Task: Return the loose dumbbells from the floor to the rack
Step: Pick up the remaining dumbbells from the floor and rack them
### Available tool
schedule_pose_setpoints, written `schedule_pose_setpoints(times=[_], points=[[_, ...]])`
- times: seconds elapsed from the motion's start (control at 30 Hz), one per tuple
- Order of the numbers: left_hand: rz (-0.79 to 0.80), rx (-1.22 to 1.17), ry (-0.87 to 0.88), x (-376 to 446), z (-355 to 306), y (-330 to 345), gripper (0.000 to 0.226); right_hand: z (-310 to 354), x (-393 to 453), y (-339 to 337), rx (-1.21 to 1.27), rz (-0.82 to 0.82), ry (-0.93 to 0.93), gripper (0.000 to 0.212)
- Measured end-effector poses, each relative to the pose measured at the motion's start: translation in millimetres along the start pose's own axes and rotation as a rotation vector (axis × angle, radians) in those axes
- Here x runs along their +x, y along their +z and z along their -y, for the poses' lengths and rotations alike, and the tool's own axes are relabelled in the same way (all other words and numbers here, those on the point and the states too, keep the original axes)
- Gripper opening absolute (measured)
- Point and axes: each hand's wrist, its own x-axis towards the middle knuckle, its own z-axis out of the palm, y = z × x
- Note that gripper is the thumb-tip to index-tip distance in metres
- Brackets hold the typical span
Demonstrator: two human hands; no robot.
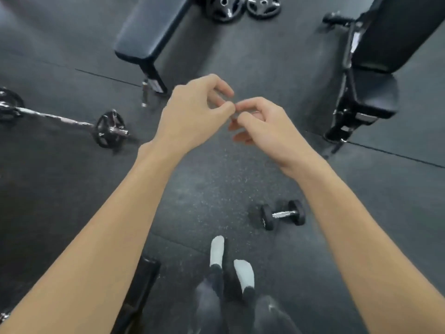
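Nothing gripped: left hand (195,109) and right hand (260,124) meet fingertip to fingertip, loosely curled, holding no weight. One dumbbell (281,214) lies on the floor (192,189), near right, by the feet. Pickup not begun; next, bend and reach. No rack in sight.

We see one dumbbell (280,215) on the floor (204,189), just ahead and right of our feet (231,261). A barbell (65,121) lies far left. One bench (149,32) stands ahead on the left, another bench (368,75) on the right, with two plates (243,7) lying between them, farther off.
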Motion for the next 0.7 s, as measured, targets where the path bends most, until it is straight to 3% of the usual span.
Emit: schedule_pose_setpoints(times=[0.33,0.6,0.7], points=[[0.452,-0.033,0.129,40.9,77.9,337.5,0.02,-324.9,28.9,-81.7,0.104,-0.328,0.429,0.022],[0.654,0.003,0.075,19.9,242.2,605.9,0.025,-649.0,72.7,-42.1,0.183,-0.465,0.631,0.02],[0.706,0.05,0.011,9.2,300.0,680.3,0.031,-744.4,84.5,-16.3,0.082,-0.414,0.718,0.037]])
